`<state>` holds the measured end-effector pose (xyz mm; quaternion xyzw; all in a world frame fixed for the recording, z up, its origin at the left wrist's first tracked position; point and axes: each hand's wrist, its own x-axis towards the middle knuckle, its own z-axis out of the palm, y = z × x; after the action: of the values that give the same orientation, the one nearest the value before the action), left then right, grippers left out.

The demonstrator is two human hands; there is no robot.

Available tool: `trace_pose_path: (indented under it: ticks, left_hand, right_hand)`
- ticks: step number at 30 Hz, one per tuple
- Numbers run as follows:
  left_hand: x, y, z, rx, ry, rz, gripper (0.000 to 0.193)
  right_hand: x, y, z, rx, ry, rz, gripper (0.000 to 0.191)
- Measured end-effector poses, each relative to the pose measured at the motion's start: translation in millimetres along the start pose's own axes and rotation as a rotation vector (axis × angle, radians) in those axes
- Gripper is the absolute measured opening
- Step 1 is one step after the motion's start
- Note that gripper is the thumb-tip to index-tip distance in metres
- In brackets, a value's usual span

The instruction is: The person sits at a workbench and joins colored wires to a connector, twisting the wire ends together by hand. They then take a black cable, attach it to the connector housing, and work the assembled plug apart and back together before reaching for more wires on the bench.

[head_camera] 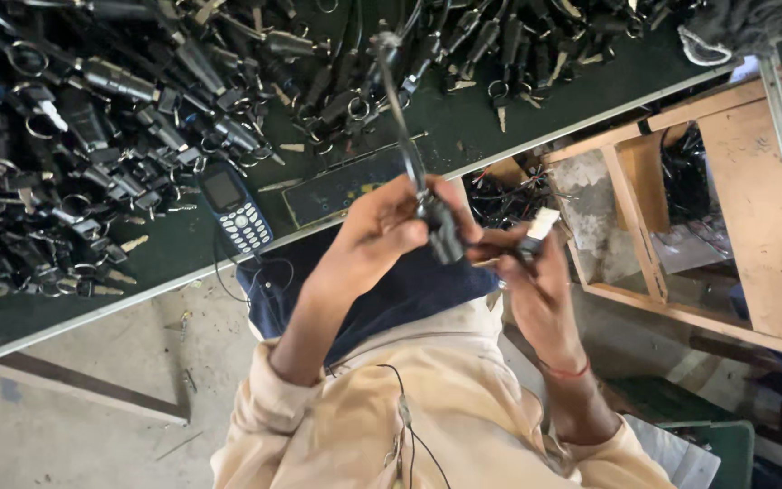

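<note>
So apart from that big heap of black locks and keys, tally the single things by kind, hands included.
Hands: 2, the left hand and right hand, both on a black lock part
Black lock part with its cable: 1
Small white connector: 1
Blue keypad phone: 1
Wooden crate: 1
Green table: 1
Total: 7

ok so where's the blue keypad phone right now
In the head view the blue keypad phone lies on the dark green table, left of the left hand, beside the key pile.
</note>
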<state>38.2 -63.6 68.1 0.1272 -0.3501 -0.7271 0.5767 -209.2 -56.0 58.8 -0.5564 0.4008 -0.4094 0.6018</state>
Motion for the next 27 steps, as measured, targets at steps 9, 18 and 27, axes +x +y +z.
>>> trace_pose_path:
  ticks: [9, 18, 27]
  left_hand:
    - [12, -42, -10, -0.153, 0.151, 0.076, 0.048]
    - [12, -54, -13, -0.182, 0.217, 0.09, 0.049]
    - [6, -60, 3, 0.023, 0.177, 0.052, 0.036]
  right_hand:
    - [2, -10, 51, -0.075, 0.356, -0.224, 0.029]
    - [3, 10, 47, -0.176, 0.334, -0.235, 0.03]
    - [4, 6, 51, -0.708, 0.399, -0.411, 0.02]
